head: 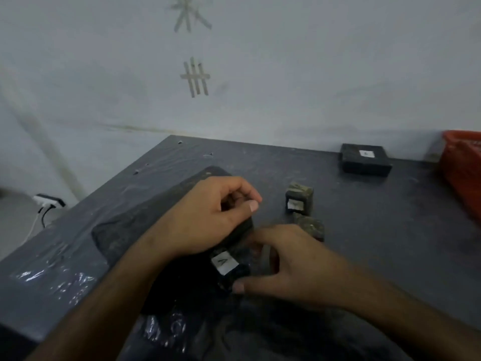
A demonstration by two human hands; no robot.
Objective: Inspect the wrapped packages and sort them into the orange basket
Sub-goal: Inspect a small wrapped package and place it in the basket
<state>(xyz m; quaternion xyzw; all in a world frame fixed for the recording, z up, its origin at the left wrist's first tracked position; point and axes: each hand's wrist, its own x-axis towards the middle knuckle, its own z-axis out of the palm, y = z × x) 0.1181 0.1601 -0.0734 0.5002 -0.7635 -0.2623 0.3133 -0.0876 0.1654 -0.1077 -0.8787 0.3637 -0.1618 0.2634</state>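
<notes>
A small dark wrapped package (230, 269) with a white label marked "A" lies on the table, and my right hand (289, 259) is curled around it, thumb at its near side. My left hand (210, 217) rests on a large flat dark wrapped package (145, 217), fingers curled with nothing clearly in them. Two small cube packages stand to the right: one with a white label (299, 200), and another (313, 227) just behind my right hand. A flat black package (365, 160) with a white label lies at the back. The orange basket (462, 165) shows at the right edge.
The dark grey table (377, 243) is covered with crinkled clear plastic film (59, 277) at the left and near side. A white wall with tape marks rises behind it. A white power strip (48, 200) with cables sits on the floor at the left.
</notes>
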